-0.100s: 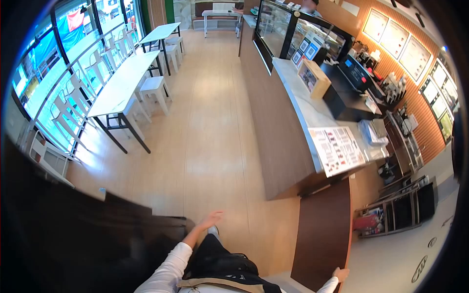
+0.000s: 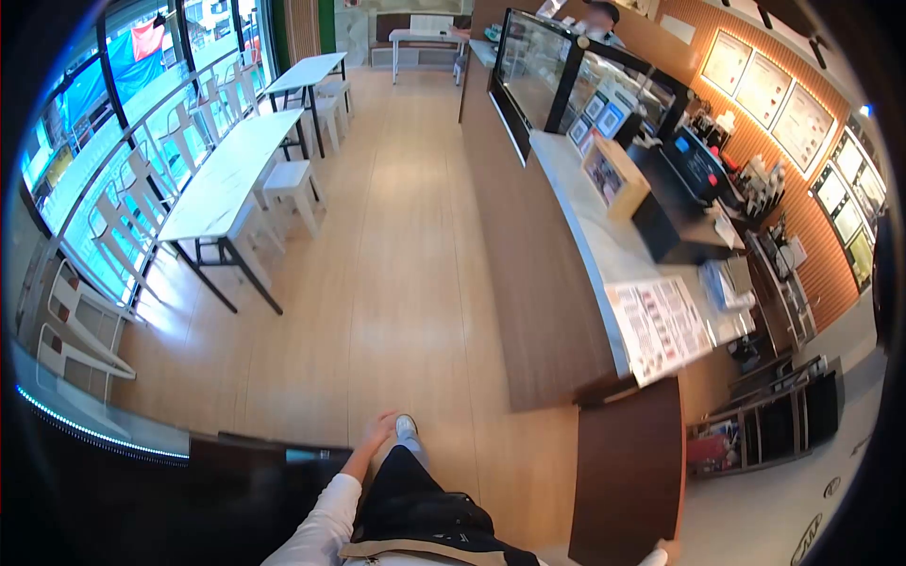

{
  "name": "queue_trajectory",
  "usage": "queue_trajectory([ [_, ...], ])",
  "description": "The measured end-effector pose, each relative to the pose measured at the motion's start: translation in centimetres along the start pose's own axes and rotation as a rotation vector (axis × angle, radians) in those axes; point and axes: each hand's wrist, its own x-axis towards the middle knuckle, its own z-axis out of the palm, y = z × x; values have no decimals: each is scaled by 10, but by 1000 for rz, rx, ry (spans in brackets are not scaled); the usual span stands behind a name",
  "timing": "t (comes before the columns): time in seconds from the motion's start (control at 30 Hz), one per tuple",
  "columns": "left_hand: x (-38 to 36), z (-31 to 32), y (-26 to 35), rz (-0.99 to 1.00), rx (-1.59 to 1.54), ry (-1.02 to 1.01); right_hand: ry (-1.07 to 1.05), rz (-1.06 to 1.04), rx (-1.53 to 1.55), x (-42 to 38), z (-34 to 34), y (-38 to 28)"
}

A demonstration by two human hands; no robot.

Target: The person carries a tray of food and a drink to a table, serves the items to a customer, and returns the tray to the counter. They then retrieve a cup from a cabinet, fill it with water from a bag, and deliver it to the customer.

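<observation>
My left hand (image 2: 380, 427) hangs in front of me above the wooden floor (image 2: 406, 283), just left of my white shoe (image 2: 405, 427). Its fingers are loosely stretched and hold nothing. At the bottom right, my right hand (image 2: 670, 549) is closed on the outer edge of a dark brown panel (image 2: 625, 472), which stands at the near end of the counter. A black apron (image 2: 420, 509) covers my front.
The counter (image 2: 557, 302) runs along the right, bearing a menu sheet (image 2: 661, 328), wooden box (image 2: 615, 179) and glass case (image 2: 538, 71). White tables (image 2: 226, 179) and stools (image 2: 293, 179) stand left. A person (image 2: 600, 21) is behind the case. A dark cabinet (image 2: 113, 491) lies lower left.
My left hand has moved slightly left and back toward me. My shoe shows more fully. The counter end and panel sit lower in view, and my right hand is nearer the bottom edge.
</observation>
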Motion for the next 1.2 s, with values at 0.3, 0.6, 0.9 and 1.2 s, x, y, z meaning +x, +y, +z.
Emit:
queue_trajectory([
  [0.3, 216, -158, 170, -404, -74, 50, -19, -393, 270, -302, 4, -366],
  [0.6, 546, -255, 438, 76, -391, 9, -512, -767, 488, -507, 25, -692],
  [0.9, 711, -308, 709, 165, -614, 247, -134, -1519, 1327, -726, -310, -1234],
  [1.2, 1031, -315, 1042, 254, 49, 50, -257, -1562, 1733, -923, -629, -1542],
])
